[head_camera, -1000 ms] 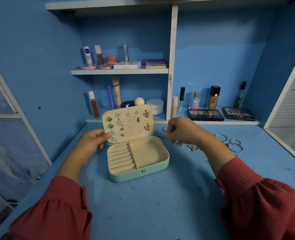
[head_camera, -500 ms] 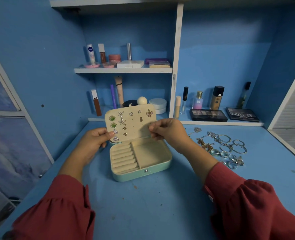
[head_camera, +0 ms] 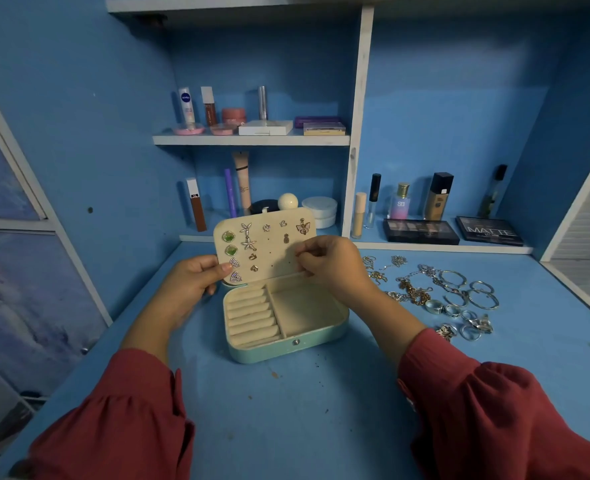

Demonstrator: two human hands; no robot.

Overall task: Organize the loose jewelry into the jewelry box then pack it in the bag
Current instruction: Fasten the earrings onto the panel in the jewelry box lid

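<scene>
A mint-green jewelry box (head_camera: 286, 349) stands open on the blue desk, with cream ring rolls on its left and a bare compartment on its right. Its raised cream lid panel (head_camera: 269, 249) carries several earrings. My left hand (head_camera: 193, 282) grips the panel's left edge. My right hand (head_camera: 324, 261) is at the panel's right side, fingers curled and pinching something small against it; what it pinches is hidden. Loose jewelry (head_camera: 439, 292), chains, bangles and rings, lies on the desk to the right of the box. No bag is in view.
Shelves behind the desk hold cosmetics: tubes and compacts on the upper shelf (head_camera: 252, 139), bottles and two eyeshadow palettes (head_camera: 420, 231) on the lower ledge. A blue wall closes the left, a white frame (head_camera: 577, 216) the right. The desk front (head_camera: 286, 427) lies bare.
My right hand came from the loose jewelry on the right to the lid panel's right side. The lower butterfly earring seen earlier is now behind that hand. My left hand stayed on the panel.
</scene>
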